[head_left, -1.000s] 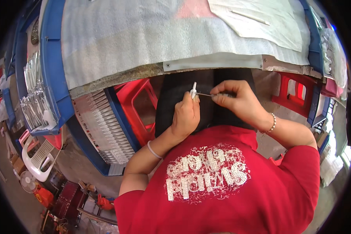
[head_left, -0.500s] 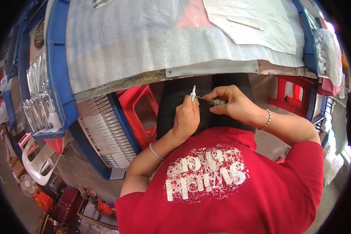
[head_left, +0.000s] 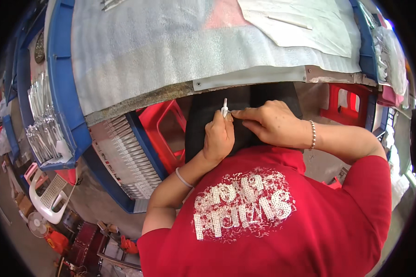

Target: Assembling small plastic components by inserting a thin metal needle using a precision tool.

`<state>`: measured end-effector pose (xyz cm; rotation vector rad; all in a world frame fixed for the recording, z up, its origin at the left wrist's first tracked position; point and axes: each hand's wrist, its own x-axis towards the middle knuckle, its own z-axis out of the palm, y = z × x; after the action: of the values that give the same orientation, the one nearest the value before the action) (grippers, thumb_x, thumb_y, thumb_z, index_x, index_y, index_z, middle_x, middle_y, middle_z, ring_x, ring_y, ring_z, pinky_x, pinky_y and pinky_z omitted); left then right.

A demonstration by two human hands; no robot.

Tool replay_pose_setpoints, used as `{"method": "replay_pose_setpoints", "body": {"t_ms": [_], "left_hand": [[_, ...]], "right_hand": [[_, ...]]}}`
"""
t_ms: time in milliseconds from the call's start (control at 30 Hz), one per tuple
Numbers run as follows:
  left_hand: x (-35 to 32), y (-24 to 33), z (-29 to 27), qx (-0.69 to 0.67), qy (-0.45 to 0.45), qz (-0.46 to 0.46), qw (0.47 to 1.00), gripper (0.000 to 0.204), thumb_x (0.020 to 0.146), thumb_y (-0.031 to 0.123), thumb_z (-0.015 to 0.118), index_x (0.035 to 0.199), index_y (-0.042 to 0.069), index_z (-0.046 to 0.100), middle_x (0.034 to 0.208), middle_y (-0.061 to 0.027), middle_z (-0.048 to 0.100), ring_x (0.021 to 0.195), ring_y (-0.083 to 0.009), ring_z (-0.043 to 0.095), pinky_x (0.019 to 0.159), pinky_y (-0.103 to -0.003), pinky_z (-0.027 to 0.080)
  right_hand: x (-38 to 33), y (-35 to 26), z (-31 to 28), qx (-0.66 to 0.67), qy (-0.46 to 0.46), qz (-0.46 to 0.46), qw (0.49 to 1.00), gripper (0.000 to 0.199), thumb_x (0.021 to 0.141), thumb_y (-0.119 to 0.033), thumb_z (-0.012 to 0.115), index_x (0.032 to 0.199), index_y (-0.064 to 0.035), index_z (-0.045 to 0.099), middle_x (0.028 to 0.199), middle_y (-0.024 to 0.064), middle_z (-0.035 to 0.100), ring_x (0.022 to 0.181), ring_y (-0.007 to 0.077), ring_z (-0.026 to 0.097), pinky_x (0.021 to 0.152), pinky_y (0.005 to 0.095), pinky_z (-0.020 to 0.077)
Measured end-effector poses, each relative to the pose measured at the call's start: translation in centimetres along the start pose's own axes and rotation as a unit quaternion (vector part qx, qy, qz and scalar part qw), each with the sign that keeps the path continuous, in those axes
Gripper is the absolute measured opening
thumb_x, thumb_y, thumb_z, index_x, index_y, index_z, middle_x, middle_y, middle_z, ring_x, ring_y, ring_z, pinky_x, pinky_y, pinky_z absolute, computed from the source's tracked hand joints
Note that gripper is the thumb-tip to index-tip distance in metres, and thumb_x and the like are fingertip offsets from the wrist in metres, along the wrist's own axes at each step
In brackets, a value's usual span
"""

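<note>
Above my lap, just beyond the table's near edge, my left hand (head_left: 218,139) pinches a small white tapered piece (head_left: 224,109) upright, its thin tip pointing away from me. My right hand (head_left: 276,123) is closed beside it, index finger stretched toward the piece. The thin shaft of a small hand tool (head_left: 230,111) shows between the right fingertip and the white piece; its handle is hidden in the palm. Whether the shaft touches the piece is too small to tell.
A pale foam sheet (head_left: 171,60) covers the table ahead, with a white cloth (head_left: 305,34) and slim stick on top. Blue trays (head_left: 71,92) at left hold many slender silvery pieces (head_left: 46,136). Red stools (head_left: 159,127) stand beneath. Clear plastic bags (head_left: 387,55) hang at right.
My right hand has turned over and its index finger now extends to the white piece; the tool's handle, visible before, is now covered. My left hand has barely shifted.
</note>
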<state>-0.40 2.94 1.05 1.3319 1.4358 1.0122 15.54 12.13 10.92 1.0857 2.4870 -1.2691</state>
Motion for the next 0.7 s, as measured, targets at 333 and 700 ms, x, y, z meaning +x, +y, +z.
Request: {"method": "replay_pose_setpoints", "body": {"t_ms": [333,700], "left_hand": [[-1.8,2.3,-1.5,-0.298,-0.083,-0.244,0.919,0.025,0.102,0.022,0.046,0.09,0.003,0.056,0.065,-0.0004,0.053,0.05,-0.0063,0.048,0.044,-0.02,0.037],[-0.4,5.0,-4.6,-0.291,-0.192,-0.246,0.904,0.022,0.094,0.01,0.06,0.112,-0.002,0.062,0.089,-0.0022,0.062,0.074,-0.006,0.057,0.062,-0.019,0.046]], "right_hand": [[-4.0,0.8,1.0,0.255,0.071,0.09,0.96,0.033,0.091,-0.011,0.059,0.123,-0.0028,0.06,0.085,0.0091,0.06,0.073,0.0181,0.058,0.065,0.0297,0.0476],[-2.0,0.0,7.2,0.533,0.043,0.05,0.844,0.019,0.089,-0.012,0.066,0.076,0.0017,0.067,0.067,0.003,0.065,0.061,0.0091,0.06,0.055,0.0255,0.0454]]}}
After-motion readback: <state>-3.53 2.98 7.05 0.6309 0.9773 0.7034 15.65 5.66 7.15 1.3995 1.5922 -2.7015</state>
